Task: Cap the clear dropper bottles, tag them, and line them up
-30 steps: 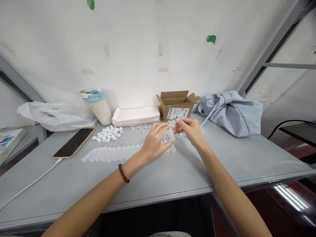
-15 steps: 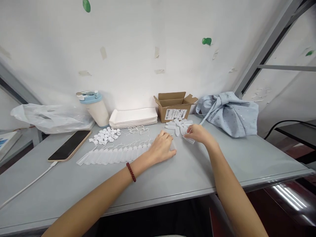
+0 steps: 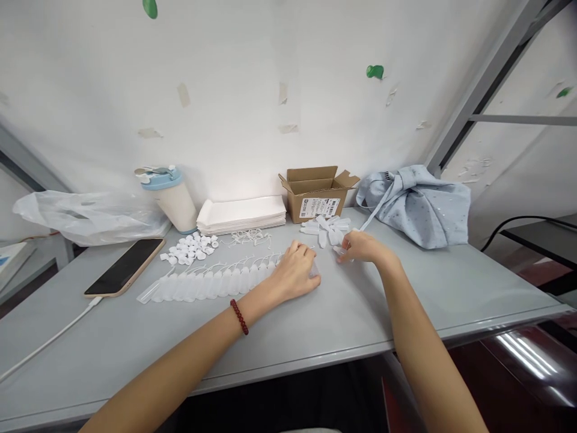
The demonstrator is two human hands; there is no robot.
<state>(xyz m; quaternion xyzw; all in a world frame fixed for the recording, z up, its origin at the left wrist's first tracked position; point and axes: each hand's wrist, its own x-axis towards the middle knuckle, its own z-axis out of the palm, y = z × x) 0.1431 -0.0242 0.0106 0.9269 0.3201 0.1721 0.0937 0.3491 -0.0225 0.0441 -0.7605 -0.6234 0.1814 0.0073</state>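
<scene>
Hands first, nearest the viewer: the left hand (image 3: 295,275), a red bead bracelet (image 3: 239,316) on its wrist, lies palm down on the grey tabletop (image 3: 315,325) with fingers curled over the right end of a row of clear tubes (image 3: 207,282); whether its grip closes on a tube I cannot tell. The row runs leftward from that hand, tubes lying side by side and touching. Just right of it, the right hand (image 3: 363,246) rests with fingertips pinched narrow on a small clear tube (image 3: 339,251) at the near edge of a loose pile of tubes (image 3: 325,228). Behind the row sits a cluster of white caps (image 3: 189,249), and beside them a tangle of thin white loops (image 3: 250,237). Left of the caps a phone (image 3: 125,267) lies face up with a white cable (image 3: 54,337) plugged in. Farther back, against the wall, stand a lidded cup (image 3: 171,195), a stack of white sheets (image 3: 243,211) and an open cardboard box (image 3: 318,195), its contents hidden. A clear plastic bag (image 3: 85,213) lies far left, a blue cloth bundle (image 3: 417,207) far right.
</scene>
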